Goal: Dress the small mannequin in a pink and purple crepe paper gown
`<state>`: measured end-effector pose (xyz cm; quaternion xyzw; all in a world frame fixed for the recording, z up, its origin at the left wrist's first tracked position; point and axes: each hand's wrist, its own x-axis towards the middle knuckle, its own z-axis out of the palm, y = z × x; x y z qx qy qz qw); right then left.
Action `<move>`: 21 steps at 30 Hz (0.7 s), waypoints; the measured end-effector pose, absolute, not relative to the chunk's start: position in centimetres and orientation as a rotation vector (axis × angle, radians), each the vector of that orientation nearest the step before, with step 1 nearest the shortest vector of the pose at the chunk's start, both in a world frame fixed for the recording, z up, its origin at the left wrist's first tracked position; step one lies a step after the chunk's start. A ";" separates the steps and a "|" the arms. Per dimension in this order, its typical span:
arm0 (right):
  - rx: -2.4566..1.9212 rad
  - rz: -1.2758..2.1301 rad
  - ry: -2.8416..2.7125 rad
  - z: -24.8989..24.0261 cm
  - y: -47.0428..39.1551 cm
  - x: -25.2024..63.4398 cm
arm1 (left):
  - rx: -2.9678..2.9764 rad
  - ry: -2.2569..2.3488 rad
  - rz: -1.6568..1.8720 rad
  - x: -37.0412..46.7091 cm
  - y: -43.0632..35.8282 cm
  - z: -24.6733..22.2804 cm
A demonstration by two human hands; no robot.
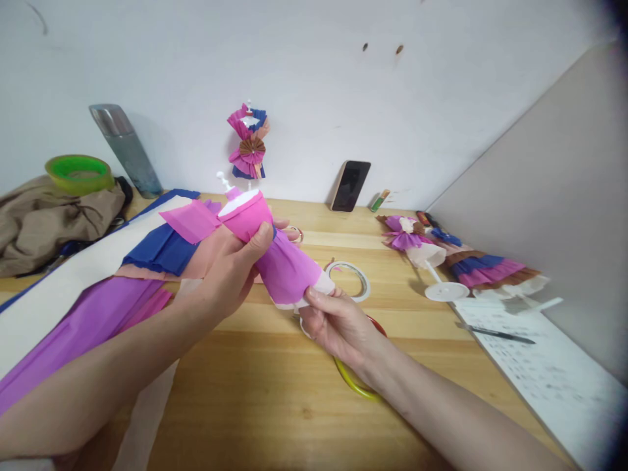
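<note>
A small white dress form (241, 204) wears a pink paper bodice (248, 216) and a purple paper skirt (289, 268); it tilts to the left above the table. My left hand (245, 255) is wrapped round its waist, with the thumb across the front. With thumb and fingers, my right hand (338, 320) pinches the skirt's lower hem, where a white layer shows below the purple. A bit of blue shows at the waist beside my left thumb. Under my right hand lie scissors with a yellow-and-red handle (356, 383), partly hidden.
Crepe paper sheets in blue (164, 248), purple (83, 327) and white (59, 288) lie at left. A tape roll (363, 284) is mid-table. Dressed forms (405, 232) lie at right by a pen (503, 335). A phone (350, 186) and a bottle (125, 150) lean on the wall.
</note>
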<state>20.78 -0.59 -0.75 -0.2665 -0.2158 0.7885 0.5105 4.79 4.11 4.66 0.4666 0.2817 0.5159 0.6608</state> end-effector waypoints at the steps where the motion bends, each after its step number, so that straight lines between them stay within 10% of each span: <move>1: -0.641 1.891 -0.513 -0.8 -0.5 20.8 | 1.056 0.639 1.169 4.8 4.2 4.6; 21: -0.721 1.903 -0.564 0.1 -0.6 21.3 | 1.263 0.487 1.004 3.1 6.6 4.9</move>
